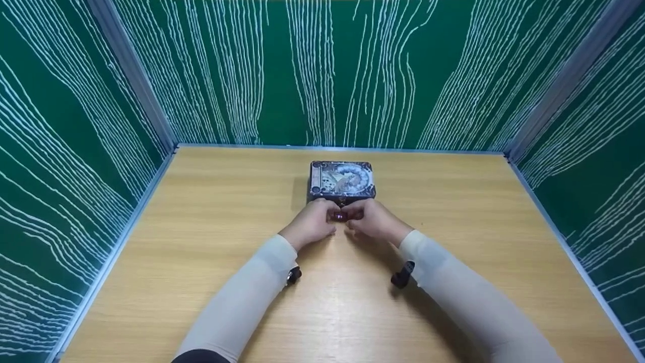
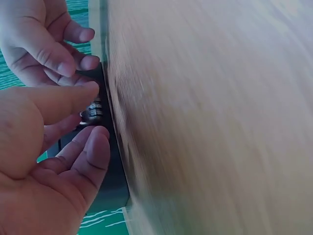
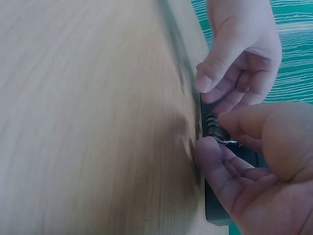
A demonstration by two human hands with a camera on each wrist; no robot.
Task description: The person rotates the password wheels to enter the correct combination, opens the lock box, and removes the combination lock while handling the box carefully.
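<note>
A decorated box with a dark, patterned lid stands on the table, its latch facing me. At the latch is a small combination padlock, reddish in the head view. The ringed number dials show between the fingertips in the left wrist view. My left hand pinches the padlock from the left with thumb and fingers. From the right, my right hand holds it between curled fingers and thumb, close round the dials and shackle. Fingers partly hide the padlock's body.
The wooden table spreads around the box. Green walls with white wavy lines rise at the back and both sides, with grey posts in the corners. A small dark camera sits at the right wrist.
</note>
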